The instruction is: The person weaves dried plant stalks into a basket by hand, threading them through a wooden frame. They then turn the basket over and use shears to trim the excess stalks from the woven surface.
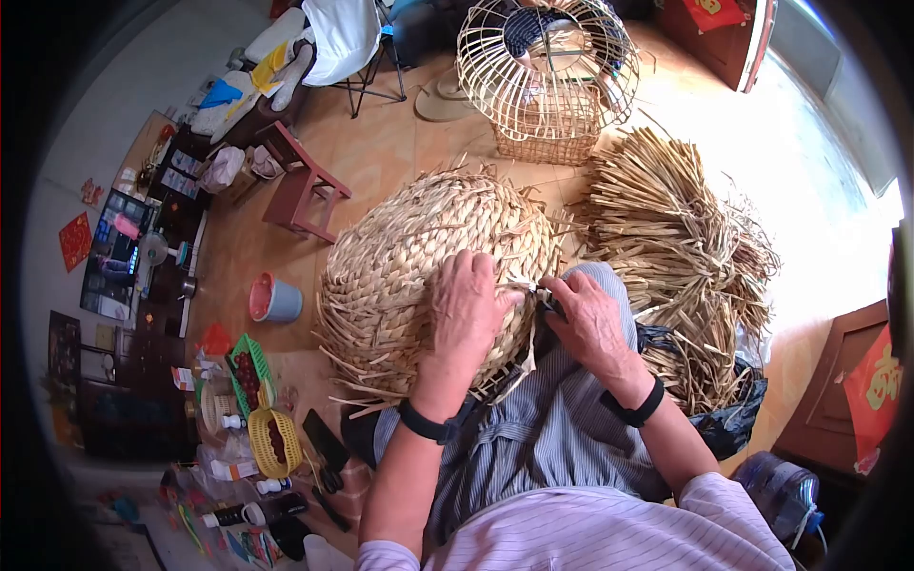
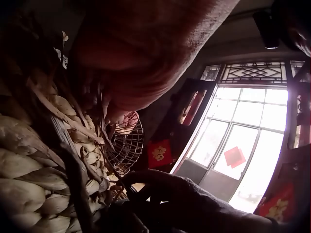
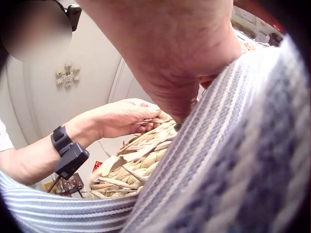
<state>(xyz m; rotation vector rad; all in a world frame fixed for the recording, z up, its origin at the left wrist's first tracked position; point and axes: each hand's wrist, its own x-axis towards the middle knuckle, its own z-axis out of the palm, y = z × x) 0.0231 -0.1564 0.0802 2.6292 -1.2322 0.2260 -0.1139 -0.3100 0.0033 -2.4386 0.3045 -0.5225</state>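
A large woven straw basket (image 1: 409, 238) lies tilted against the person's lap, loose straw ends sticking out round its edge. The left hand (image 1: 466, 309) lies over the side of the weave, and its thumb and fingers pinch straw at the rim, as the right wrist view shows of that hand (image 3: 129, 116). Close beside it, at the same rim, the right hand (image 1: 592, 322) pinches a straw strand between thumb and forefinger. Pale strands hang below the two hands. From the left wrist view, the right hand (image 2: 170, 187) is a dark shape next to the braided straw (image 2: 29, 165).
A thick bundle of dry straw (image 1: 666, 228) lies to the right, partly in a black plastic bag (image 1: 728, 419). Ahead is an open cane frame (image 1: 486, 86) with another person behind it. On the left are a bucket (image 1: 283, 300), a wooden stool (image 1: 303, 200) and a yellow basket (image 1: 259, 445).
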